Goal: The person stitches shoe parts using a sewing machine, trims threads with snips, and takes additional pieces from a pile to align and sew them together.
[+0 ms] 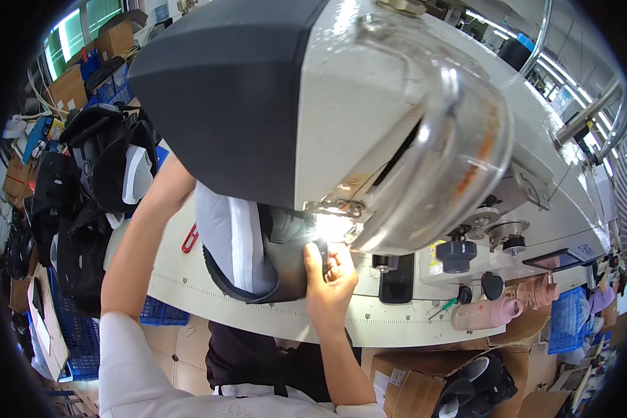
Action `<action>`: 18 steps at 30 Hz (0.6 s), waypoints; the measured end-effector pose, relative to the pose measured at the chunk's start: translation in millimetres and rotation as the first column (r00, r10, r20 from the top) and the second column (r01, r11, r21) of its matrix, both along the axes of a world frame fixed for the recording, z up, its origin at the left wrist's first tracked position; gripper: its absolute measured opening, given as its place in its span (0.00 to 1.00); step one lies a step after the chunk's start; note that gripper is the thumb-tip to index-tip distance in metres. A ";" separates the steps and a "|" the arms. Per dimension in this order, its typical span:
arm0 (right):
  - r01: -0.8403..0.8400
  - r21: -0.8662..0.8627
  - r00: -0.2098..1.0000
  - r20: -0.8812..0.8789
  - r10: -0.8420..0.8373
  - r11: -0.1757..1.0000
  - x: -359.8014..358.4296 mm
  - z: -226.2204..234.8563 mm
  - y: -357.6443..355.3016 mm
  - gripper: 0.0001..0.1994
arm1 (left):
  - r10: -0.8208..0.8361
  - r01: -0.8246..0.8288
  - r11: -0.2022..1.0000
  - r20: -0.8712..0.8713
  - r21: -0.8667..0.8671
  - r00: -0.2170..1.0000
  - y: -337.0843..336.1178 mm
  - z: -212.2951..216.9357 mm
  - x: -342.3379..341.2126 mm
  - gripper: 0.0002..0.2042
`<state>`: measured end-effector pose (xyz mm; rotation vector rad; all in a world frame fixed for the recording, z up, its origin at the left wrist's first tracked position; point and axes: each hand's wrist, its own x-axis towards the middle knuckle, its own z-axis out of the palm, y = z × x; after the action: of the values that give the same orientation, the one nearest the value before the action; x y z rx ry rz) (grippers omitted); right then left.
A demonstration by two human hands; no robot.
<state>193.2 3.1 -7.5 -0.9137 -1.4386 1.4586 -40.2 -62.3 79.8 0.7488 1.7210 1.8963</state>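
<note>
A large sewing machine (390, 125) with a dark cover on its head fills the upper middle. Beneath it lies a black padded fabric piece (285, 268) with a grey-white panel, its near edge hanging close to the table's front. My right hand (332, 285) pinches the edge of this piece between thumb and fingers, just below the bright lamp at the needle area. Glare hides the needle and the stitching spot. My left hand (177, 180) reaches in at the far left side of the piece; only its wrist end shows, and the machine head hides the fingers.
A red looped tool (189, 239) lies left of the fabric. To the right are a dark phone (397, 280), a green-handled screwdriver (444, 307) and a pink bottle (486, 313). Black padded pieces (83, 188) are heaped at left; a cardboard box (411, 393) stands below the table.
</note>
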 end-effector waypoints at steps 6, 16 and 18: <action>-0.258 -0.090 0.962 -0.113 0.248 0.962 21.0 -6.7 15.9 0.05 | -0.071 0.410 0.912 -0.990 -0.013 0.125 -46.9 45.1 91.4 0.09; -0.093 0.173 0.996 0.003 0.094 0.980 7.3 -4.6 0.7 0.12 | -0.694 0.505 0.716 -0.413 -0.482 0.589 21.9 -14.4 53.7 0.10; -0.090 0.352 0.990 0.137 0.044 0.932 5.3 -1.2 -2.0 0.11 | -0.699 0.495 0.694 -0.322 -0.524 0.639 24.7 -12.6 53.2 0.12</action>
<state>198.6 1.0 -8.7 -0.7424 -1.7741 1.1469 13.0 -37.6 67.2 1.5262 1.7212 0.8794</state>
